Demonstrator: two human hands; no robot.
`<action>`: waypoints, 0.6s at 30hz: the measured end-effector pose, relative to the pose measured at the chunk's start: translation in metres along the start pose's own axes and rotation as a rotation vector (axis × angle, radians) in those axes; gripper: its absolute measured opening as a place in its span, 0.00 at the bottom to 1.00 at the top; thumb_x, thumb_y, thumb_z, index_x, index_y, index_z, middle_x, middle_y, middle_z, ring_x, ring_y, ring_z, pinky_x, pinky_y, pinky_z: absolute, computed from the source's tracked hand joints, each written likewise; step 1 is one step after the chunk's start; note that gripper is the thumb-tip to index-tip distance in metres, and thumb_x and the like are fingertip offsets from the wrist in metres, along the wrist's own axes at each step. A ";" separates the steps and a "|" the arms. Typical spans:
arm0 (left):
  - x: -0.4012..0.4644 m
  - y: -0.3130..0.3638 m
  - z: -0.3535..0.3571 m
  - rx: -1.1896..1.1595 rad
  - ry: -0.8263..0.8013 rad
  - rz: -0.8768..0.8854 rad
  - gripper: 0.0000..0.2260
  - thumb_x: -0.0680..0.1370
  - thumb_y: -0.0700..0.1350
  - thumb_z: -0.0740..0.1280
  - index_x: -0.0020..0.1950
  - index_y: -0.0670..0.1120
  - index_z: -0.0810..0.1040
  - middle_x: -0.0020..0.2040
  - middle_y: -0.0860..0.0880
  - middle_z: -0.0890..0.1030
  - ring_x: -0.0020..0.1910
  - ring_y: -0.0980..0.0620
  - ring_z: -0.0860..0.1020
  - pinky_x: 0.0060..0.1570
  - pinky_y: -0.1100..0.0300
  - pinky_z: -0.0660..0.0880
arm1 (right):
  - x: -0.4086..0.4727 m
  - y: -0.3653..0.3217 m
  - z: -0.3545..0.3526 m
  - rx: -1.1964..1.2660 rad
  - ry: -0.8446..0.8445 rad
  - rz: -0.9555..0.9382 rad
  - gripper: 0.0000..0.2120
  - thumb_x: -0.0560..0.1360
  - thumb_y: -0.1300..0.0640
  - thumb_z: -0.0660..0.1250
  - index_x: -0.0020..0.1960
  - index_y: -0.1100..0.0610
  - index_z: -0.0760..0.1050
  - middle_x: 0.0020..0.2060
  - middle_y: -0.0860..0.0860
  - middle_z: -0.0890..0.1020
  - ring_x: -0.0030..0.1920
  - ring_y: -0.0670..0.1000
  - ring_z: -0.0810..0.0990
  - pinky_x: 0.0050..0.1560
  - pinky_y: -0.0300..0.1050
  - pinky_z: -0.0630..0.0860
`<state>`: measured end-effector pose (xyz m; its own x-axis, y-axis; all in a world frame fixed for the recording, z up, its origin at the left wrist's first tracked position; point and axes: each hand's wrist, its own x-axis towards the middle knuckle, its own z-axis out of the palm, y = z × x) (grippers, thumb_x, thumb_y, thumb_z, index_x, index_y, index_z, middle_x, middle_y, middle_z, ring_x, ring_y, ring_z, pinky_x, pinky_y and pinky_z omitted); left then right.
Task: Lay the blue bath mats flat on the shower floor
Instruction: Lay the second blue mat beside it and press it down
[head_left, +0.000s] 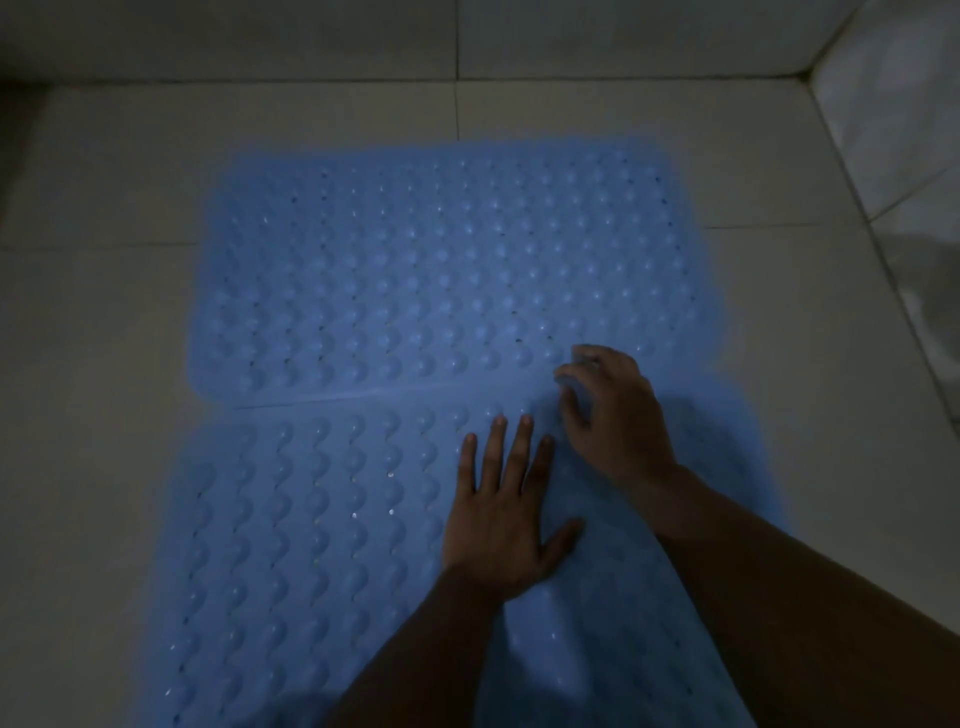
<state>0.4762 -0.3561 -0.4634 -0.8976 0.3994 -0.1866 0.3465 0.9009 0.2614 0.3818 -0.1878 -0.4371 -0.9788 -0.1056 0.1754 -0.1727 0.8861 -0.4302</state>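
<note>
Looks nearly done: far mat (441, 260) lies flat on the floor (104, 312) beyond both hands. Left hand (506, 514) is spread flat, pressing the near mat (311, 519). Right hand (613, 410), just beside it, curls fingers at the seam. Pinching an edge? Too dim to tell. The near mat runs out of frame.

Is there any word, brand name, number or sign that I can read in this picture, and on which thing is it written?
None: no text can be read.
Far mat: only bumps and small holes.
Near mat, under the left hand and right hand: the same.
Floor tiles: plain; the picture is dim.
</note>
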 end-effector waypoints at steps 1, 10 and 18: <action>-0.001 0.000 -0.001 -0.006 -0.004 0.003 0.42 0.78 0.73 0.51 0.84 0.48 0.52 0.84 0.44 0.45 0.82 0.39 0.40 0.78 0.34 0.44 | -0.001 -0.003 -0.002 -0.004 -0.003 0.007 0.12 0.73 0.55 0.68 0.56 0.52 0.82 0.61 0.52 0.80 0.64 0.56 0.76 0.57 0.53 0.76; -0.001 -0.033 -0.043 -0.321 0.040 0.030 0.30 0.73 0.56 0.55 0.72 0.47 0.76 0.75 0.44 0.73 0.77 0.38 0.65 0.70 0.39 0.69 | 0.002 -0.069 -0.016 0.062 -0.113 0.103 0.15 0.73 0.51 0.62 0.56 0.51 0.81 0.54 0.49 0.83 0.57 0.55 0.80 0.56 0.52 0.75; -0.035 -0.090 -0.055 -0.175 0.311 -0.278 0.23 0.73 0.52 0.57 0.63 0.48 0.81 0.66 0.47 0.79 0.75 0.41 0.70 0.63 0.46 0.73 | -0.088 -0.117 0.057 -0.173 -0.264 -0.050 0.29 0.78 0.48 0.55 0.74 0.61 0.70 0.74 0.61 0.71 0.75 0.61 0.69 0.69 0.65 0.71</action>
<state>0.4615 -0.4609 -0.4287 -0.9986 0.0517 0.0143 0.0531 0.9136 0.4032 0.4814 -0.3077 -0.4532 -0.9683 -0.2440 -0.0531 -0.2218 0.9381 -0.2659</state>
